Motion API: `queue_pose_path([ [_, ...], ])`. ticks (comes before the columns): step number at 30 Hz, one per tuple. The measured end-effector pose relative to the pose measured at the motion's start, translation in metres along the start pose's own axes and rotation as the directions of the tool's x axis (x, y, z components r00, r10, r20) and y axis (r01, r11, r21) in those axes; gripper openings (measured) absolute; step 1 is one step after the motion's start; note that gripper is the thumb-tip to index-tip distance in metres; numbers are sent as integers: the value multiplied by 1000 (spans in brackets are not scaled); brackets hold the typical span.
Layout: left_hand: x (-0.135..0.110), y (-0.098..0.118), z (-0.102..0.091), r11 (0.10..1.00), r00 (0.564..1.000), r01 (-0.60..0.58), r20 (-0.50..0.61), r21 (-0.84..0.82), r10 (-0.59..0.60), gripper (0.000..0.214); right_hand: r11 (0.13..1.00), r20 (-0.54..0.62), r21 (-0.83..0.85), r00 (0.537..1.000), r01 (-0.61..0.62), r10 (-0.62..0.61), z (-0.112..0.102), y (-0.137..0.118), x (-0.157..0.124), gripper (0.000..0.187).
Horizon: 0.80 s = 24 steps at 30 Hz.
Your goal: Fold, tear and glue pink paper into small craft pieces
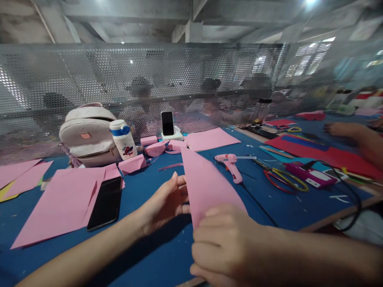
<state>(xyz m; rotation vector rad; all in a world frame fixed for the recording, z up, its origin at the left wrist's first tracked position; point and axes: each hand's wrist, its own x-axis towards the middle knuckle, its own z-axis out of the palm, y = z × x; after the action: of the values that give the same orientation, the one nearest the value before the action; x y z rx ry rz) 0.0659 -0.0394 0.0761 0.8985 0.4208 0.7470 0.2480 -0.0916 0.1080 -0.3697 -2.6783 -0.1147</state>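
Note:
My right hand (224,243) is closed on the near end of a pink sheet of paper (209,183), which stands raised and slightly curved above the blue table. At the sheet's left edge is my left hand (167,199), its thumb lifted away from the fingers. Those fingertips reach to or just behind the paper, and whether they press on it is hidden. A pink glue gun (229,163) lies on the table just beyond the sheet, with its black cord trailing toward me.
Left lie a black phone (105,203) and more pink sheets (60,199). Behind stand a backpack (89,135), a bottle (123,139) and folded pink pieces (133,164). Right are scissors (281,181), a purple device (309,173), red paper (329,155) and another person's arm (356,137). A perforated screen (179,79) rises behind.

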Motion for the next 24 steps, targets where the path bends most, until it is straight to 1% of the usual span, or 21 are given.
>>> queue_pose_path([
  [2,-1,-1,-7,998,999,-46,-12,44,46,47,999,58,50,998,-18,15,7,3,-2,31],
  [4,-2,-3,-15,991,996,-75,-47,115,81,40,993,123,114,992,-31,17,15,7,-4,29],
  [7,-3,-6,-28,975,990,-46,-121,217,74,37,971,187,232,982,-61,17,26,17,-1,31],
  [9,-3,-8,-38,964,983,-14,-171,267,62,37,951,171,293,984,-97,48,29,30,4,28],
  [11,-3,-11,-49,955,977,3,-204,296,61,41,917,119,359,983,-177,143,32,49,11,19],
  [12,-2,-12,-53,952,975,9,-213,306,60,44,890,70,397,974,-223,214,35,60,13,16],
  [13,-2,-13,-57,949,974,13,-221,315,60,46,862,26,424,955,-279,296,38,71,16,17],
  [14,-2,-13,-60,945,972,19,-227,327,59,47,834,-32,446,926,-324,377,42,83,17,22],
  [15,-2,-13,-63,939,972,23,-228,344,60,49,797,-40,471,894,-377,446,47,93,18,26],
  [17,-2,-13,-65,920,973,27,-222,392,66,51,694,20,537,829,-480,558,59,111,19,29],
  [18,-2,-13,-66,909,974,26,-214,415,70,53,641,59,572,805,-512,590,65,118,20,30],
  [19,-2,-14,-67,899,975,22,-208,437,77,53,591,112,607,793,-531,598,71,123,21,28],
  [21,-4,-15,-69,885,974,15,-205,466,92,52,501,210,670,787,-548,580,82,129,23,20],
  [22,-4,-15,-71,879,972,18,-213,477,96,49,464,244,694,787,-550,567,86,130,25,19],
  [24,-6,-16,-76,858,966,41,-239,513,97,39,411,266,731,782,-544,564,94,131,28,24],
])
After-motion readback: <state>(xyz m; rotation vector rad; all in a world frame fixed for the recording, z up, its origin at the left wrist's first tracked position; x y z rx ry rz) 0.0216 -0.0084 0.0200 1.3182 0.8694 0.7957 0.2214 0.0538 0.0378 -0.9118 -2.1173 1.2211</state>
